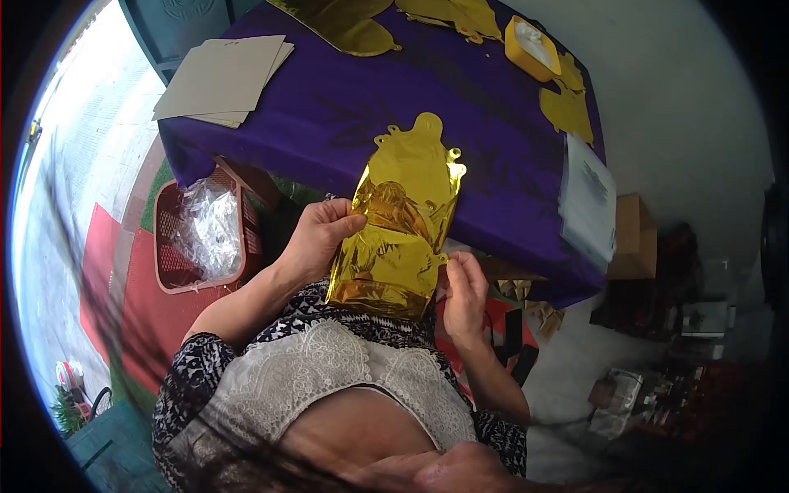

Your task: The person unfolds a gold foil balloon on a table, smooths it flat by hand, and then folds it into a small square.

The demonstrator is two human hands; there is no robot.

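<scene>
A flat, uninflated gold foil balloon hangs between my hands in front of a table with a purple cloth. My left hand pinches its left edge near the middle, thumb on top. My right hand grips the lower right edge with curled fingers. The balloon's top lies against the table edge and its crumpled lower end hangs over my lap.
More gold foil balloons lie at the far end of the table, beside a yellow container and a stack of cardboard sheets. A red basket holding clear plastic stands on the floor at left. A cardboard box sits at right.
</scene>
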